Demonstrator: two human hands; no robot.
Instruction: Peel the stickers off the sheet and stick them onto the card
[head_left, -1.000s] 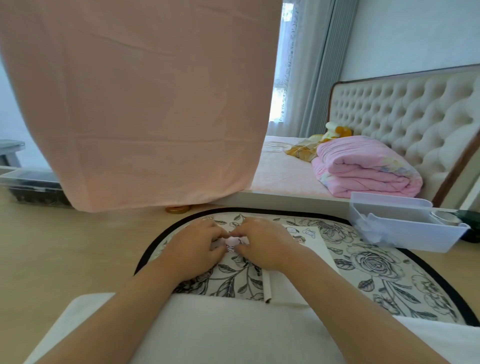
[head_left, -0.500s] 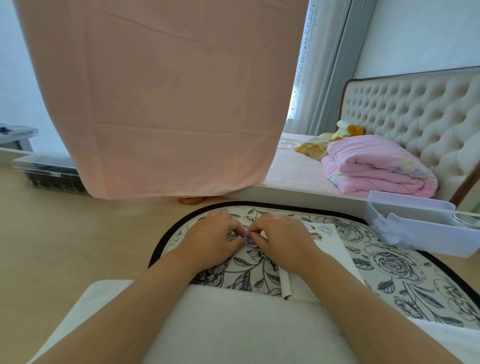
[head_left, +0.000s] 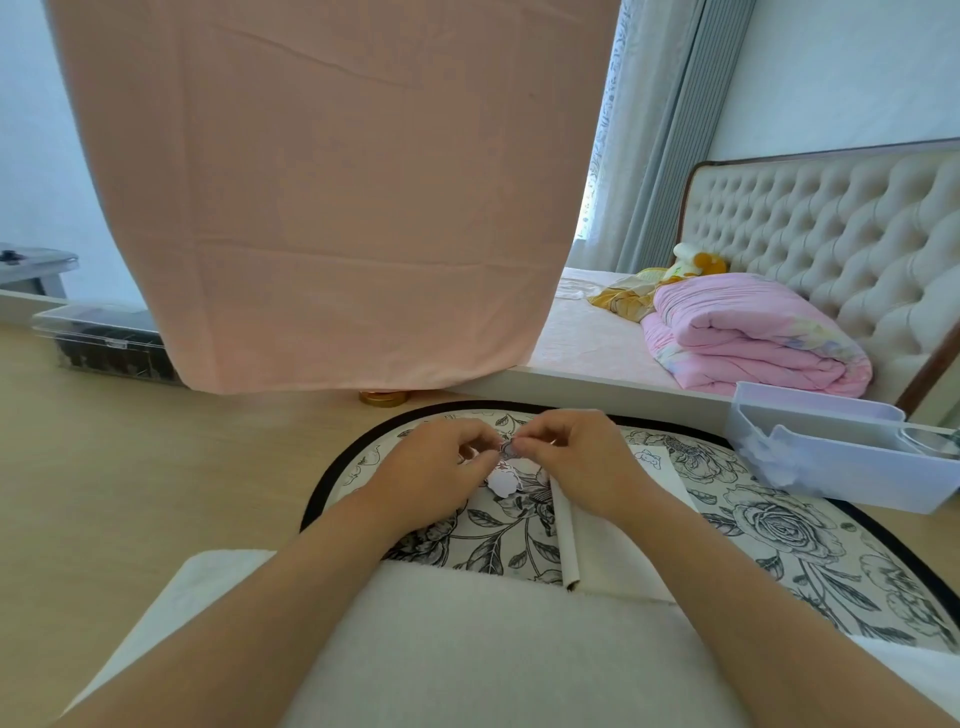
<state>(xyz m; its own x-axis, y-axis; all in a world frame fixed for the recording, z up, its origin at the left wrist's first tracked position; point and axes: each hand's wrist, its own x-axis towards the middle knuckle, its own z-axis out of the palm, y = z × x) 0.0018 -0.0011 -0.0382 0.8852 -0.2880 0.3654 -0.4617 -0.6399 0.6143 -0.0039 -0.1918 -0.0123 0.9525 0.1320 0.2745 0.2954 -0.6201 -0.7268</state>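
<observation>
Sticker (head_left: 508, 450): tiny, greyish, pinched between fingertips of your left hand (head_left: 434, 467) and right hand (head_left: 574, 462); design unreadable. Backing scrap (head_left: 503, 480): white, beneath. Card (head_left: 618, 525): mostly hidden by your right wrist.

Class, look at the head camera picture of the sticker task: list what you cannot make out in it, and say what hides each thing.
- Sticker design: head view, too small, pinched between the fingers of the left hand and the right hand.
- Card: right hand and forearm cover much of it.
- White tray contents: its wall hides them, and the right edge cuts it off.
- Clear box: partly behind the pink cloth.
</observation>
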